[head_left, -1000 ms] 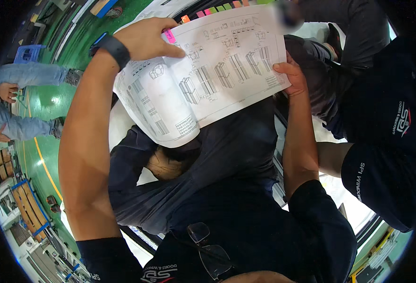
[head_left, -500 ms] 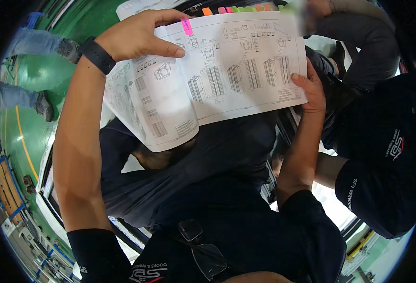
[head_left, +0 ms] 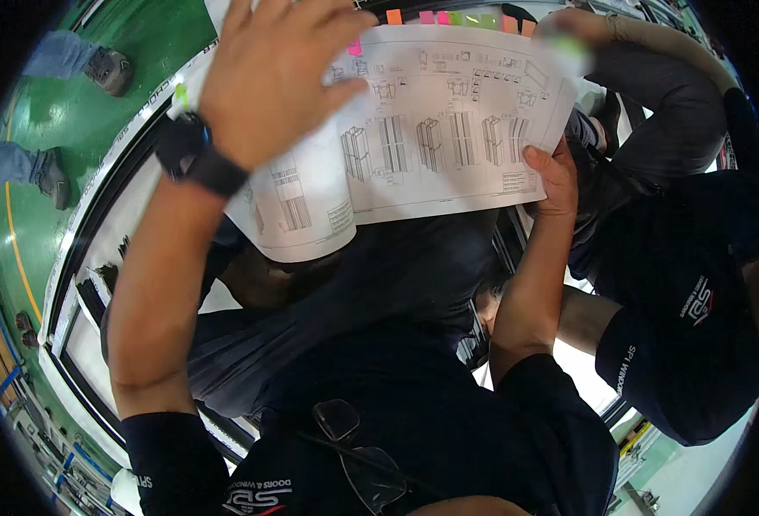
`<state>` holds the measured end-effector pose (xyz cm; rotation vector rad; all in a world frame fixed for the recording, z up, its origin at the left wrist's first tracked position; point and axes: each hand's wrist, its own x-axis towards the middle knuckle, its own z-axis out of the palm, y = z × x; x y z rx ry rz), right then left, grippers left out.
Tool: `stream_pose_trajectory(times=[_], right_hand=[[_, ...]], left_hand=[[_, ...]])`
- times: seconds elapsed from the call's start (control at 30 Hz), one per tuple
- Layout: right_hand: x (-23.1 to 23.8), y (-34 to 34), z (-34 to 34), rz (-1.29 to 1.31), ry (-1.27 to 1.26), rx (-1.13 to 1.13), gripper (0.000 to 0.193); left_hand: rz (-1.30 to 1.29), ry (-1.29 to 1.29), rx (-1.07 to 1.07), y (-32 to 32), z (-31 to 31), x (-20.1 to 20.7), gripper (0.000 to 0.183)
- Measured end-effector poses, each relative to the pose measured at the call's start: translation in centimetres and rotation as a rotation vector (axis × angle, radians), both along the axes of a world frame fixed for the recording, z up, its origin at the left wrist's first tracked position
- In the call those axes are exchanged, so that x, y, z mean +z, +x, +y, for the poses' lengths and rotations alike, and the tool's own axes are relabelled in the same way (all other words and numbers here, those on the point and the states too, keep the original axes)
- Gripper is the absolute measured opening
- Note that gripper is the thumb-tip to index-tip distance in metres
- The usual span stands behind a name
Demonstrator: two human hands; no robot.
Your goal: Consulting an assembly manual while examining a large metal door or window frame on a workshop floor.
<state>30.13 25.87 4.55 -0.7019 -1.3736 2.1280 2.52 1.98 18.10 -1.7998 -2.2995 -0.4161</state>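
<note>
An open booklet (head_left: 440,191) of printed line drawings lies across the upper middle, with coloured sticky tabs along its top edge. My right hand (head_left: 555,176) grips its lower right edge, thumb on the page and fingers behind. My left hand (head_left: 268,82), somewhat blurred, is raised over the left page with its fingers apart and covers part of it. I see nothing held in it, though I cannot tell whether it touches the paper. A dark watch (head_left: 192,150) is on that wrist. Part of the left page curls downward.
A person in dark clothes and a cap (head_left: 697,370) leans in at the right; a blurred hand (head_left: 573,33) is near the booklet's top right corner. A large white and black frame (head_left: 74,232) curves along the left. Another person's shoes (head_left: 51,178) are on the green floor.
My left hand has left the booklet's upper left edge and moved right and up over the page, fingers spreading. The left page has swung inward. My right hand keeps its grip.
</note>
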Motion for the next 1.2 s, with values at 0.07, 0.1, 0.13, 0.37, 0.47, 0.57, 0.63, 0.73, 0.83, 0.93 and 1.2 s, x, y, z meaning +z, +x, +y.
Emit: stream_pose_trajectory(times=[0.07, 0.1, 0.13, 0.37, 0.47, 0.57, 0.63, 0.73, 0.83, 0.93, 1.2], right_hand=[[-0.3, -0.4, 0.0, -0.012, -0.009, 0.016, 0.069], [-0.5, -0.5, 0.1, -0.015, -0.016, 0.029, 0.070], [-0.8, -0.7, 0.3, -0.017, -0.022, 0.032, 0.070], [-2.1, -0.3, 0.5, -0.036, -0.045, -0.010, 0.072], [-2.2, -0.3, 0.5, -0.021, -0.049, -0.014, 0.073], [-1.9, -0.6, 0.4, 0.015, -0.064, 0.005, 0.073], [-2.2, -0.6, 0.7, 0.034, -0.072, 0.019, 0.073], [-3.2, -0.5, 1.0, 0.043, -0.091, 0.008, 0.071], [-2.9, -0.6, 1.2, 0.058, -0.127, 0.041, 0.070], [-3.3, -0.3, 1.4, 0.065, -0.111, 0.043, 0.067], [-3.1, -0.5, 1.1, 0.057, -0.094, 0.033, 0.066]], left_hand=[[0.035, -0.027, -0.130, 1.9, -1.5, -3.2, 0.064], [0.027, -0.033, -0.129, 3.6, -2.2, -3.3, 0.064], [-0.085, -0.147, -0.139, 5.7, -2.8, -2.9, 0.066], [-0.360, -0.274, 0.038, 13.5, -3.2, -4.2, 0.071], [-0.247, -0.277, 0.074, 13.2, -2.3, -4.5, 0.069], [-0.370, -0.364, 0.081, 12.0, -1.3, -3.2, 0.070], [-0.362, -0.371, 0.096, 11.6, -0.3, -3.7, 0.070], [-0.396, -0.391, 0.114, 11.1, 1.5, -3.4, 0.069], [-0.439, -0.391, 0.123, 10.9, 2.0, -3.3, 0.067], [-0.443, -0.372, 0.125, 10.9, 2.2, -3.3, 0.065], [-0.468, -0.348, 0.135, 10.7, 2.4, -3.2, 0.056]])
